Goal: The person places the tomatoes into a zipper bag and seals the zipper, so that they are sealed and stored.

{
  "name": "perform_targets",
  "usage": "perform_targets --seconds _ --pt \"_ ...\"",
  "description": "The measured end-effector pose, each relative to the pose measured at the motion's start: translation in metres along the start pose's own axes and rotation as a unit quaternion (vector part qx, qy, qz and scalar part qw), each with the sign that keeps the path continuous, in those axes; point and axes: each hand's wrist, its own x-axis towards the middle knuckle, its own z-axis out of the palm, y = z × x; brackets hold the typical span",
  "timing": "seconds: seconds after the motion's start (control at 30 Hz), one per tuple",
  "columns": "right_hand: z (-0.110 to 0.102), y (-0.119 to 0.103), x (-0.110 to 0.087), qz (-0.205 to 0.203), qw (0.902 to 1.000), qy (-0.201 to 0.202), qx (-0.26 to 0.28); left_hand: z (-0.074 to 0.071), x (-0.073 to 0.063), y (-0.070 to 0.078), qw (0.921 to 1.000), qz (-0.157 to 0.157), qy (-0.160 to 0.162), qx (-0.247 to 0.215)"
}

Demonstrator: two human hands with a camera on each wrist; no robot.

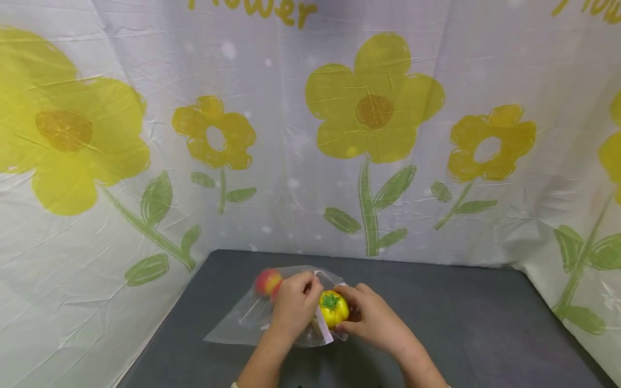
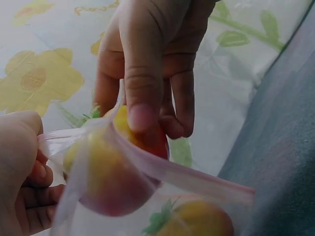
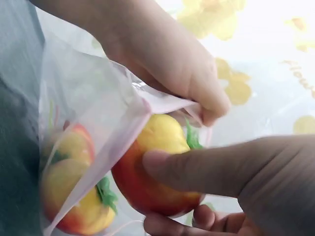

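Note:
My left hand (image 1: 295,306) pinches the rim of a clear zip bag (image 1: 237,328), lifting one side of its pinkish zip strip (image 2: 197,181). In my right hand (image 1: 380,320) is a glossy yellow-and-red tomato (image 1: 335,308) with a green leafy top, gripped between thumb and fingers. It sits at the bag's mouth, its lower part behind the clear film in the left wrist view. Inside the bag, a similar yellow-and-red tomato (image 3: 74,196) shows in the right wrist view. A round red-and-yellow fruit (image 1: 268,282) lies at the bag's far left, another partly hidden by my left hand.
A dark grey table (image 1: 436,312) lies under the bag and stretches off to the right. White cloth (image 1: 281,215) printed with yellow flowers hangs behind the table and along both its sides.

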Motion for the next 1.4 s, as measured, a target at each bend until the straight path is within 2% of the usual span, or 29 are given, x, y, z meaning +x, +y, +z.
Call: perform_targets --seconds 0.2,0.53,0.6,0.7,0.83,0.93,1.07,1.17,1.23,1.3,1.4 --pt "0.008 -0.007 -0.001 -0.015 0.9996 0.023 -0.005 -0.004 0.001 0.001 0.9993 -0.024 0.028 0.003" --pt "0.008 -0.01 -0.003 -0.044 0.995 -0.016 0.088 -0.009 0.005 0.003 0.997 0.02 0.067 0.035" --pt "0.006 -0.013 -0.006 -0.033 0.9952 -0.009 0.092 -0.01 0.005 0.002 0.9959 0.025 0.077 0.04" --pt "0.003 -0.018 -0.011 0.007 0.9967 -0.005 0.08 -0.011 0.005 0.002 0.9948 0.026 0.087 0.047" --pt "0.008 -0.025 -0.018 0.05 0.9939 -0.056 0.081 -0.015 0.005 0.002 0.9945 0.023 0.09 0.048" --pt "0.019 -0.028 -0.018 0.051 0.99 -0.095 0.092 -0.017 0.005 0.002 0.9948 0.019 0.087 0.05" --pt "0.032 -0.03 -0.013 0.036 0.9885 -0.09 0.116 -0.021 0.006 0.004 0.9951 0.008 0.071 0.067" --pt "0.039 -0.032 -0.011 0.031 0.9839 -0.087 0.153 -0.03 0.004 0.01 0.9951 -0.033 0.038 0.085" --pt "0.042 -0.033 -0.013 0.032 0.9814 -0.09 0.167 -0.039 0.001 0.017 0.9922 -0.075 0.003 0.1" --pt "0.044 -0.034 -0.015 0.035 0.98 -0.094 0.172 -0.051 0.003 0.024 0.9855 -0.112 -0.04 0.121" --pt "0.045 -0.036 -0.017 0.041 0.982 -0.093 0.159 -0.066 0.022 0.035 0.974 -0.124 -0.104 0.159"
